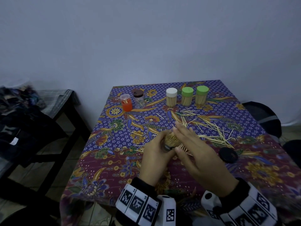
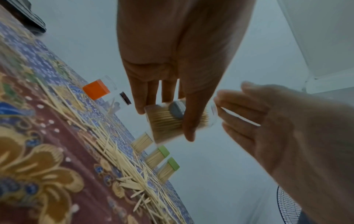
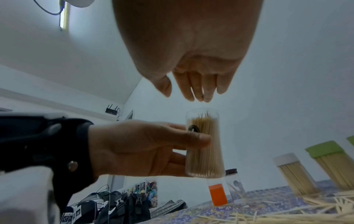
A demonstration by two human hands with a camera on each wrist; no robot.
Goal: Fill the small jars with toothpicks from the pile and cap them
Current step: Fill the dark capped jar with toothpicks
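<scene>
Gripping the jar (image 3: 204,145), left hand (image 3: 145,148) holds it below right hand (image 3: 191,60).

In the head view, the right hand (image 1: 197,154) covers most of the open jar (image 1: 170,141) held by the left hand (image 1: 156,159); the jar mouth is not visible. In the left wrist view, the jar (image 2: 168,125) and the right hand (image 2: 283,128) are motion-blurred. The contents of the dark-capped jar (image 1: 138,99) are too small to identify. The right wrist view cuts off the second green-capped jar (image 3: 351,140) at the frame edge.
</scene>
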